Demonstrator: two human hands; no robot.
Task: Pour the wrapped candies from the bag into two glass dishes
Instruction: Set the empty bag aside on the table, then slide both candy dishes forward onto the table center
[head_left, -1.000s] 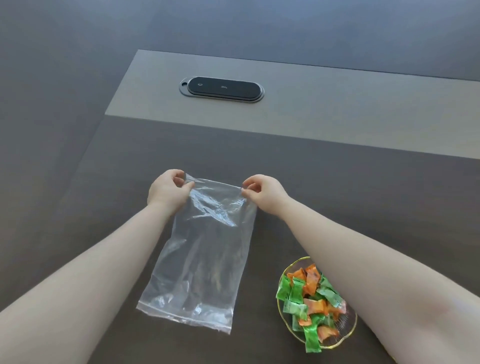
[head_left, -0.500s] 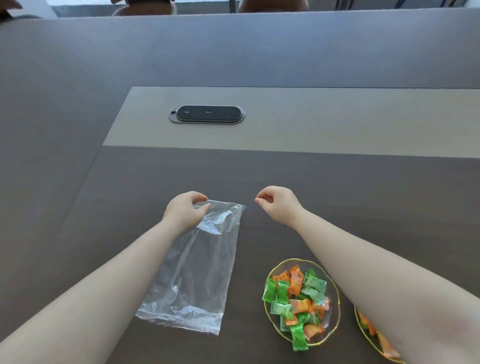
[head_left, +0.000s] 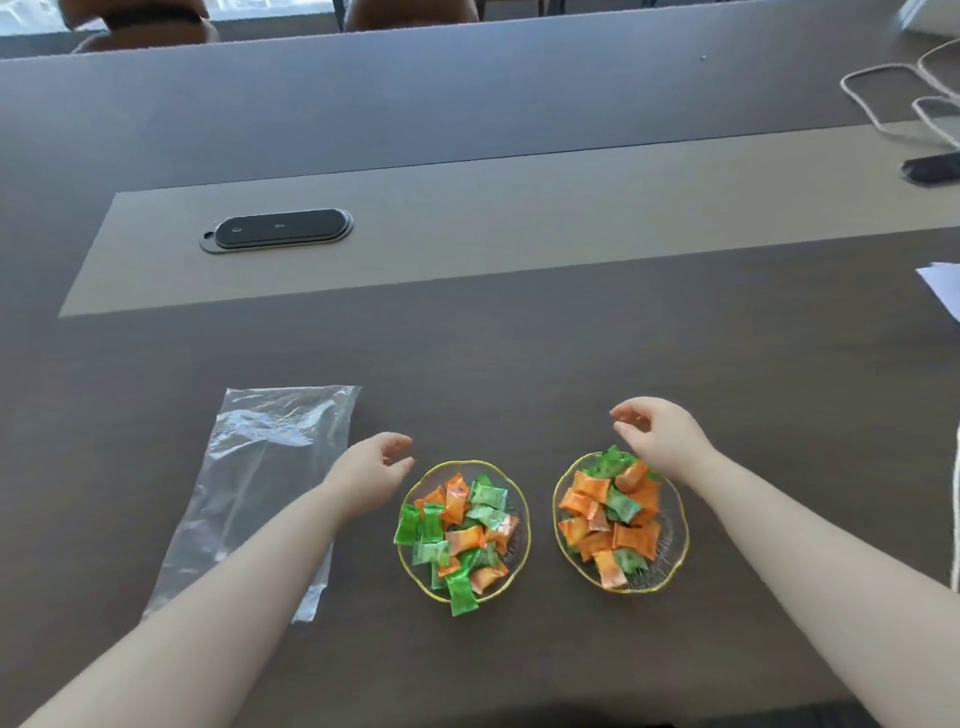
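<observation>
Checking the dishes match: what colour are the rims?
Gold on both the left dish and right dish, clearest in the head view.

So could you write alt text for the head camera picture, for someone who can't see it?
Two glass dishes, the left dish and right dish, hold orange and green wrapped candies on a dark table. An empty clear bag lies flat beside them; the left hand and right hand hover open.

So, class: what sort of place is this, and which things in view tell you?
Probably a meeting room: a long dark conference table with a built-in oval power panel, and chair backs along its far side.
</observation>
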